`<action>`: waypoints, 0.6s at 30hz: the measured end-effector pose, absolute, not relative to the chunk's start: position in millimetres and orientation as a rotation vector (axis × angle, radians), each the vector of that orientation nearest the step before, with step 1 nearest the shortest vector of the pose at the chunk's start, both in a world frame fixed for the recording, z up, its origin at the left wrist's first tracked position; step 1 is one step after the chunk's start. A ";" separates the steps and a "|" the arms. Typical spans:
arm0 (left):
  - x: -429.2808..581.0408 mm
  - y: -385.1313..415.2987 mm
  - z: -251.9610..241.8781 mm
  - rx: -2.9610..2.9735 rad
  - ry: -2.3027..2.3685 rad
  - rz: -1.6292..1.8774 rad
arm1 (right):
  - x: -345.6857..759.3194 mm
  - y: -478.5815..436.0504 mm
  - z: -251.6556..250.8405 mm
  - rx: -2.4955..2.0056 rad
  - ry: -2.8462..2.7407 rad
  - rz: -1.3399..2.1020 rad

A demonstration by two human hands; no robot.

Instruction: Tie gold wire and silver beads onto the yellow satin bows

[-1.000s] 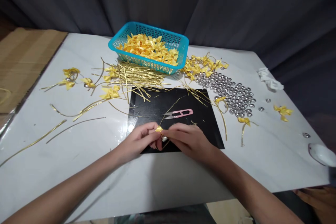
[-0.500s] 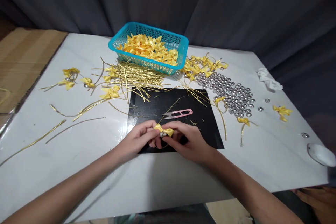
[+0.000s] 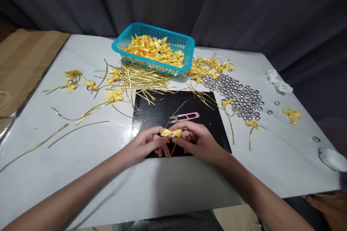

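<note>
Between my two hands is a yellow ribbon bow (image 3: 171, 133) with small silver bells (image 3: 171, 136) at its middle, held over the near part of a black mat (image 3: 151, 113). My left hand (image 3: 151, 140) pinches the bow's left side, fingers curled beneath it. On the other side, my right hand (image 3: 193, 137) grips the right loop between thumb and fingers. A thin gold cord hangs under the bow, partly hidden by the fingers. Just beyond the hands lie pink thread snips (image 3: 187, 116) with their blades pointing left.
Behind the mat stands a blue basket (image 3: 189, 45) of yellow bows. Gold cords (image 3: 143, 79) lie in front of it. Silver bell-like pieces (image 3: 238, 97) spread at right, near finished-looking bows (image 3: 208, 66). A white computer mouse (image 3: 332, 158) sits at the right edge, below crumpled tissue (image 3: 279, 81).
The bow has shifted slightly right and turned more level in my fingers. Its silver pieces now face me, and the cord ends hang more visibly below. My right hand has moved slightly.
</note>
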State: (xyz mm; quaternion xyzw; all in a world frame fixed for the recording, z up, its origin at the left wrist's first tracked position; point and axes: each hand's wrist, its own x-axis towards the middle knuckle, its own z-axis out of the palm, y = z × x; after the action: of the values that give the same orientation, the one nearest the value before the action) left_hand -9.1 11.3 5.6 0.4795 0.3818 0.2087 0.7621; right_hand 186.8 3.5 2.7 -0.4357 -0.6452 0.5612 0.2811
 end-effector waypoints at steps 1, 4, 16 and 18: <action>-9.2 10.7 5.8 1.032 0.826 0.448 | 186.7 3.7 3.0 -1.155 -1.645 1.663; -9.7 9.1 4.3 1.016 0.833 0.432 | 184.6 5.0 4.1 -1.123 -1.429 1.953; -5.2 8.0 1.8 0.928 0.924 0.604 | 190.3 18.8 13.6 -1.316 -1.121 2.144; -5.6 8.1 2.2 0.934 0.924 0.610 | 191.9 19.2 15.6 -1.319 -1.147 2.113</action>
State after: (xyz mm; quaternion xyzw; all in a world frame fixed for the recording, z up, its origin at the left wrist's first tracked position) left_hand -5.6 8.1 2.2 0.4271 0.4226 0.2788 0.7491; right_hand 191.9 19.2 15.6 -0.4714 -0.4098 0.7553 0.1984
